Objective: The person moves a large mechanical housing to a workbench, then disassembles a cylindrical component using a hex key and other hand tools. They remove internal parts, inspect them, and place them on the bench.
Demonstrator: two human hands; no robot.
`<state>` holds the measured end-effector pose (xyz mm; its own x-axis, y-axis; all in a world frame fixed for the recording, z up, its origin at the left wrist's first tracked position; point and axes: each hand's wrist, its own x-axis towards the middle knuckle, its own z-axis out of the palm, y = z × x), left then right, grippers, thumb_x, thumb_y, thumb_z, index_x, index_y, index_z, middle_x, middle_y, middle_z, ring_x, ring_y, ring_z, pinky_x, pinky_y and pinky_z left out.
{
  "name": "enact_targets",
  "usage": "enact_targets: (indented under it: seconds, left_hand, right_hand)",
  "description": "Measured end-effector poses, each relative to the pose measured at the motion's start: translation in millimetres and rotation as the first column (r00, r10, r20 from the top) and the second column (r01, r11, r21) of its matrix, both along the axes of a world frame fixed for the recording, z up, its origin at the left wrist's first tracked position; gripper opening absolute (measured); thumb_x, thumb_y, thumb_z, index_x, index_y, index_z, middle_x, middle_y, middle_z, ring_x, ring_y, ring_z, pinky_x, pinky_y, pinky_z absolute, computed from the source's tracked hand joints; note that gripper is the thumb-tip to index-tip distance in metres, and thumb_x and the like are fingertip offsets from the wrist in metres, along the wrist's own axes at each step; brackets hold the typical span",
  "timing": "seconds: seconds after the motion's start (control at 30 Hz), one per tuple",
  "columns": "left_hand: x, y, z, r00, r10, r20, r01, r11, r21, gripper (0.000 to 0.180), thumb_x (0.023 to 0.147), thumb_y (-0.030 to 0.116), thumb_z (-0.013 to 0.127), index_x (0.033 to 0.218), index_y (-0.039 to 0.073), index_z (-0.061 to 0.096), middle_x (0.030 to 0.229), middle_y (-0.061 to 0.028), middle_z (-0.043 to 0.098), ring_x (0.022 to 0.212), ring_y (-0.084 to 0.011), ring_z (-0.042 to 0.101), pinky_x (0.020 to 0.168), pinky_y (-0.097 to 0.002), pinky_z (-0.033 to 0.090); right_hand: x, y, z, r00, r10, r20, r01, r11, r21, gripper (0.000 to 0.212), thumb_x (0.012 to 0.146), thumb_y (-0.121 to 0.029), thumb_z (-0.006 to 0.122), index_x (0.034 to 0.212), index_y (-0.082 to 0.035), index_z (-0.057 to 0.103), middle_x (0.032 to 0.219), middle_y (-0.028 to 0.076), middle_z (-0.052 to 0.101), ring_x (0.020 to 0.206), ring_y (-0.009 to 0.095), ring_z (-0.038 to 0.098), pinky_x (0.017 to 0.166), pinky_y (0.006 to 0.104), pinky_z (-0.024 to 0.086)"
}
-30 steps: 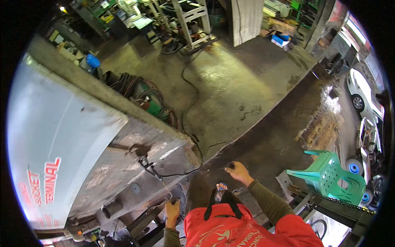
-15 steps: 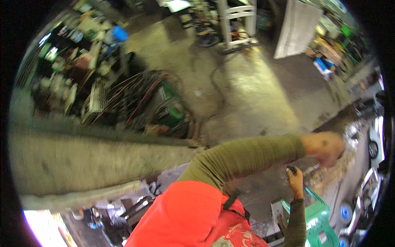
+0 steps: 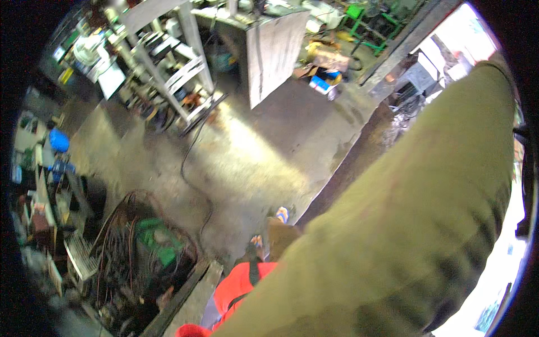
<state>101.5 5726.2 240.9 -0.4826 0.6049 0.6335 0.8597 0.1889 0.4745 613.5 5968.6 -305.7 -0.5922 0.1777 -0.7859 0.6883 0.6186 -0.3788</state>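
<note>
Your olive sleeve (image 3: 387, 208), creased and soft-focused, partly hides your red shirt (image 3: 229, 282). Either hand's grip: cannot tell.

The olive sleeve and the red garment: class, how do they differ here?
The olive sleeve is dull green-brown; the red garment is bright red. The sleeve sweeps diagonally, covering much of the picture; the garment shows only in small patches near the bottom. Both are clothing.

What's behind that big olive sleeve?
Past the left edge of the olive sleeve are dark floor and part of a red shirt; past its right, a bright white patch. Anything directly behind it is covered.
</note>
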Motion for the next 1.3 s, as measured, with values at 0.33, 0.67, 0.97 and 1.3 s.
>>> enact_targets:
  seconds: [0.33,0.67,0.97,1.3]
  left_hand:
    - [-247,-162,-63,0.770,0.248,0.588,-0.363,0.928,0.083,0.026,0.092,0.022,0.064,0.093,-0.002,0.073,0.090,-0.0274,0.073,0.079,-0.0393,0.072,0.070,-0.0520,0.054]
    - [-56,-460,-539,-0.606,0.383,0.697,-0.611,0.337,-0.716,0.025,0.091,0.027,0.073,0.097,0.003,0.077,0.071,-0.0103,0.071,0.059,-0.0224,0.063,0.055,-0.0411,0.051]
    - [-119,-577,-536,-0.773,0.259,0.580,-0.433,0.453,-0.779,0.033,0.095,0.031,0.073,0.081,0.002,0.070,0.070,-0.0058,0.070,0.055,-0.0175,0.061,0.051,-0.0361,0.048]
    - [-553,-526,-353,0.022,0.362,0.932,-0.677,0.691,-0.252,0.042,0.102,0.029,0.068,0.136,0.004,0.066,0.119,-0.0108,0.075,0.099,-0.0174,0.069,0.089,-0.0327,0.055]
  right_hand:
    - [-274,-73,1,0.825,-0.496,0.271,0.528,0.848,-0.055,0.044,0.098,-0.033,0.072,0.124,0.003,0.069,0.107,0.018,0.075,0.100,0.036,0.070,0.095,0.0440,0.055]
    - [-740,-178,100,0.897,-0.310,-0.314,0.213,0.928,-0.307,0.014,0.095,-0.014,0.075,0.095,-0.001,0.070,0.076,0.007,0.070,0.057,0.017,0.065,0.051,0.0334,0.052]
    - [-965,-316,48,0.973,0.075,-0.218,-0.088,0.995,-0.047,0.023,0.092,-0.020,0.078,0.094,0.003,0.074,0.086,0.016,0.077,0.075,0.026,0.074,0.072,0.0409,0.058]
    - [-1243,-386,71,0.818,0.226,-0.529,-0.356,0.921,-0.157,0.017,0.096,-0.011,0.075,0.106,0.002,0.074,0.083,0.006,0.073,0.070,0.015,0.066,0.068,0.0322,0.054]
